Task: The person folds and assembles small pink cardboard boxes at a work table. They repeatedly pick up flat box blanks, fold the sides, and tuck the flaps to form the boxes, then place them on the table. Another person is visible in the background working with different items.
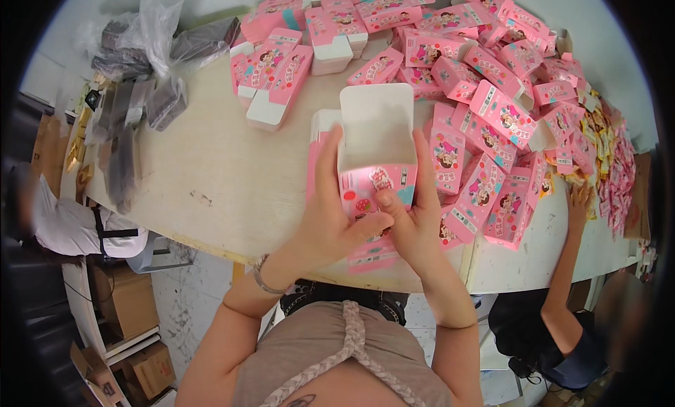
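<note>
A pink cartoon-printed carton [378,125] stands upright between my two hands. Its top is open toward me, with the white flap raised at the back, and I can see its pale inside. My left hand [327,210] grips the carton's left side, thumb across the front. On the other side my right hand [418,224] holds the right wall, its thumb also on the printed front and close to the left thumb. Just behind my left fingers is another pink and white carton [320,136], partly hidden. More pink cardboard [369,258] lies beneath my hands at the table edge.
A large heap of pink cartons [485,118] covers the table's right side. Flat carton stacks [274,76] lie at the back. Clear plastic bags [158,34] and dark packs are far left. At right, a co-worker's hand [580,196] touches small yellow packets [598,147]; another person sits left.
</note>
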